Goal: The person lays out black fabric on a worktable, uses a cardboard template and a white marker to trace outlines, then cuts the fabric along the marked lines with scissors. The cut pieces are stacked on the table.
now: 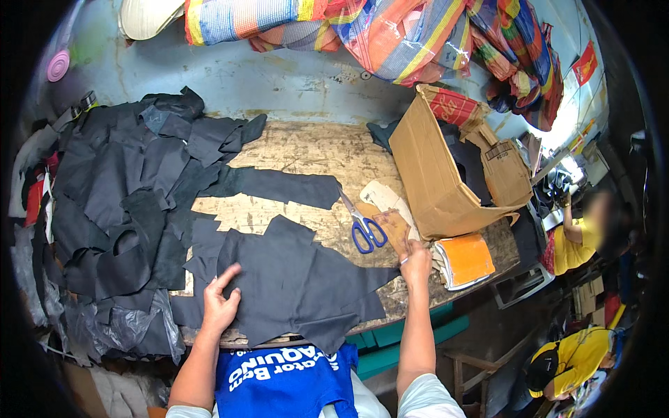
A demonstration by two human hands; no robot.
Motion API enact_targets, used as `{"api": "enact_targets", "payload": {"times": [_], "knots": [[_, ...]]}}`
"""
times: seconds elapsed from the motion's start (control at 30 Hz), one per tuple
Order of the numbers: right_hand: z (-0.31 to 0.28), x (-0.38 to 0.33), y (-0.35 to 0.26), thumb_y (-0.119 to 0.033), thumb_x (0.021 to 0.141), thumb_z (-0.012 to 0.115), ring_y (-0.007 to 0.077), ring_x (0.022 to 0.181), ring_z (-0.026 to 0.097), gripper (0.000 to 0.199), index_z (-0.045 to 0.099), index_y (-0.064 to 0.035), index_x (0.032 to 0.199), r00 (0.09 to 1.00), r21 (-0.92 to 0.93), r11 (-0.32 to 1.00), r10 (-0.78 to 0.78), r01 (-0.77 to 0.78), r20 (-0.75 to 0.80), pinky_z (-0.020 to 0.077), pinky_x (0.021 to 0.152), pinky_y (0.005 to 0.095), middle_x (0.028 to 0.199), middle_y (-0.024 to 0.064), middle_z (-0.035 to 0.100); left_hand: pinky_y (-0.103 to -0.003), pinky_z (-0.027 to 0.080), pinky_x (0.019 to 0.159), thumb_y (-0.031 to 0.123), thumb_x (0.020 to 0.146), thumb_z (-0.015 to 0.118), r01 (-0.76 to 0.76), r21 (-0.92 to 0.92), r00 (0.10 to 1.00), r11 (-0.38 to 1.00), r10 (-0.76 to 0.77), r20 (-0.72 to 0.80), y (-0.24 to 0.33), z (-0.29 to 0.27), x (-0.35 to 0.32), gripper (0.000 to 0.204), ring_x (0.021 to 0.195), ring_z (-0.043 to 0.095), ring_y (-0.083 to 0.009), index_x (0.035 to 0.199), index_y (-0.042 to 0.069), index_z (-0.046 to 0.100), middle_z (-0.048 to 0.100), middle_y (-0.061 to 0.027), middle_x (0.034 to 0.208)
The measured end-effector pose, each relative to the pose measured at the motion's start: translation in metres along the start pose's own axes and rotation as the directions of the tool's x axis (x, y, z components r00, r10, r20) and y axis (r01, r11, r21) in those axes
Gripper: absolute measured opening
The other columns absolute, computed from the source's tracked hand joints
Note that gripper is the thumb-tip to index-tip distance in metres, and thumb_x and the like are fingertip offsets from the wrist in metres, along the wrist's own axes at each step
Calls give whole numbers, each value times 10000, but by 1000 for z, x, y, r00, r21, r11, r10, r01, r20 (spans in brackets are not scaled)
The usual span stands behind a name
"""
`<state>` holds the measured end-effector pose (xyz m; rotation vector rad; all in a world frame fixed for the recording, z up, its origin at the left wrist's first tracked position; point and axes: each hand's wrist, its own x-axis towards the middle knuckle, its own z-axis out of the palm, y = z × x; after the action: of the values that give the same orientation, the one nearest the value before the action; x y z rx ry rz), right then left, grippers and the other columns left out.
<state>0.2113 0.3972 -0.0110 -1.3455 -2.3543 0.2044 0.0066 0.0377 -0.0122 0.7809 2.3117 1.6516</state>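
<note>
A large, irregular piece of black leather-like sheet (293,279) lies across the front of the wooden worktable (293,146). My left hand (221,299) rests on its left part, thumb and forefinger apart. At the sheet's narrow right tip, my right hand (417,263) is closed, pinching that corner; the fingertips are partly hidden. Blue-handled scissors (368,233) lie beyond the sheet, left of my right hand. Brown and tan cut pattern pieces (390,221) are spread beside them. A long black strip (289,187) of similar material lies farther back.
Many black scraps (132,167) are heaped at the left. An open cardboard box (432,167) stands at the back right, with an orange-covered pad (467,261) before it. Striped woven sacks (397,35) hang above. Two people in yellow shirts (575,244) are off to the right.
</note>
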Motion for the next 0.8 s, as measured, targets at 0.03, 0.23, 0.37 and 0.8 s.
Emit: {"api": "enact_targets", "payload": {"times": [0.03,0.23,0.37,0.8], "knots": [[1,-3,3,-60,689,628,393,904,598,312,664,-48,999,995,37,994,-99,100,-33,462,841,483,865,206,667,-402,316,1064,-45,710,552,93,53,995,994,-95,43,-5,-2,-1,459,1018,617,-255,1158,18,632,654,-193,1092],[-12,-1,-3,-74,703,644,392,774,644,261,684,-24,956,994,85,992,-97,92,58,516,714,434,822,237,652,-364,364,1026,-49,707,552,42,-61,990,997,-50,-132,-19,6,-5,481,977,624,-266,1181,7,613,661,-199,1006],[6,59,-37,-111,720,658,398,809,645,320,654,4,1019,980,193,963,-171,188,-99,510,745,443,850,255,648,-375,347,1047,-21,698,578,59,-19,990,998,-61,-129,-15,5,-6,491,1033,613,-290,1187,11,607,654,-208,1063],[55,187,-68,-241,501,887,307,906,664,570,669,29,952,909,1,1000,9,-11,417,516,795,363,979,208,679,-263,477,673,79,598,793,89,145,995,985,-93,21,-5,-21,5,636,641,520,-143,1201,27,598,608,-223,1123]]}}
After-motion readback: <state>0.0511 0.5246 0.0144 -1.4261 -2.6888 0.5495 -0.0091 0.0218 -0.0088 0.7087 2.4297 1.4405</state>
